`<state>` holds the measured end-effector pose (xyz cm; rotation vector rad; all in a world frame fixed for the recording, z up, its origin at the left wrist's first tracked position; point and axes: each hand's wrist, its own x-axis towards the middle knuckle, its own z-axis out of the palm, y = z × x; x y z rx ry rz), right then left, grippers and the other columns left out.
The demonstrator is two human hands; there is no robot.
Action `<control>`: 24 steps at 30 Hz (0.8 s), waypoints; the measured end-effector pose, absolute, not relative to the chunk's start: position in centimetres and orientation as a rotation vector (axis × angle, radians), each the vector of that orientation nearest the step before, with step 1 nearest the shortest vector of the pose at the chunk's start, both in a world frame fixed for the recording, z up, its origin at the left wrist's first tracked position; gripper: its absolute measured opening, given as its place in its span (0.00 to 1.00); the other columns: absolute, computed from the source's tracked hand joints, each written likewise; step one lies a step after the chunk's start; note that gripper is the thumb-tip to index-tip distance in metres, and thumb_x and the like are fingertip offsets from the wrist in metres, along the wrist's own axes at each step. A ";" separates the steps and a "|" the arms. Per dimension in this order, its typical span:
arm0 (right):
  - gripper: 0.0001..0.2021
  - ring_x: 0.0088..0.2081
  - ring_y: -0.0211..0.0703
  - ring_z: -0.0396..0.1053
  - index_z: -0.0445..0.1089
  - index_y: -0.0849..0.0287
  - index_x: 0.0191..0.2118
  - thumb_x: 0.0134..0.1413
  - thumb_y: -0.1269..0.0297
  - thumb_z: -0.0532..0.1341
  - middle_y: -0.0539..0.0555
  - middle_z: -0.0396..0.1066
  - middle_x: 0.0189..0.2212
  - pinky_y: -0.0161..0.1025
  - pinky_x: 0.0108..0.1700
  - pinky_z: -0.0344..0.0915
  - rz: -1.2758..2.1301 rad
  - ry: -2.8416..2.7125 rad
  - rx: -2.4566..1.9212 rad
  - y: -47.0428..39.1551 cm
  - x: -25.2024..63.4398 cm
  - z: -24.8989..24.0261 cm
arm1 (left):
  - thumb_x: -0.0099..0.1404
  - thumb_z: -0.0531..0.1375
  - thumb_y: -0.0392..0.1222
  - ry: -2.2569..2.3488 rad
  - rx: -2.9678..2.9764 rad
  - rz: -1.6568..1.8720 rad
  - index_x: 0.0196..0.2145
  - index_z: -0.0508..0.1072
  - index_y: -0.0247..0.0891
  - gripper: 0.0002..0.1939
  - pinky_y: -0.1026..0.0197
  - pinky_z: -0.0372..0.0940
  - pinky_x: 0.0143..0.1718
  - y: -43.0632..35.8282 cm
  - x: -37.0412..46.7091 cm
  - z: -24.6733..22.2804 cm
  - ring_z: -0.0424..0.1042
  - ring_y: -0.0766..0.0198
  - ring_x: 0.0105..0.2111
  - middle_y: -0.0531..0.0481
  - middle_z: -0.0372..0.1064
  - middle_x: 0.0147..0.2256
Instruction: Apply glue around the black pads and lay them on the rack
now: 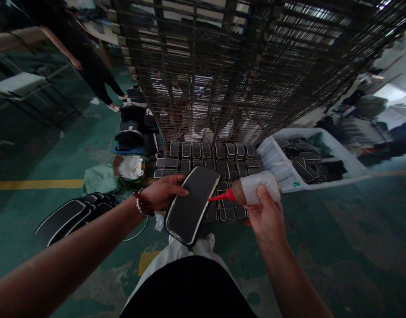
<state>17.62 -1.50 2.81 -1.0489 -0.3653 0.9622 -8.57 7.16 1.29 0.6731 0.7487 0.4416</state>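
Note:
A dark, rounded rectangular panel [192, 205] with a pale, shiny line around its border is tilted in front of me. My left hand [161, 192] grips its upper left edge, thumb on top, a beaded bracelet at the wrist. In my right hand [267, 212] is a squeeze bottle [251, 189] with a pale wrap and brownish contents, held on its side. Its red nozzle [223, 195] points left, and the tip is at the panel's right border; whether it touches is unclear.
Similar panels lie in rows on the rack's low level [231, 168], under tall stacked wire shelves [203, 57]. A white bin [351, 170] of dark pieces stands right. More panels [70, 216] lie left, near a wrapped container [130, 168]. A person [90, 66] stands back left.

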 end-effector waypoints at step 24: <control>0.25 0.44 0.53 0.77 0.71 0.51 0.52 0.46 0.62 0.73 0.57 0.79 0.42 0.53 0.49 0.75 1.016 -0.803 -0.946 -4.4 16.9 2.4 | 0.52 0.62 0.27 0.950 0.420 0.502 0.38 0.76 0.29 0.13 0.57 0.75 0.34 8.5 -8.0 0.1 0.79 0.57 0.28 0.43 0.79 0.28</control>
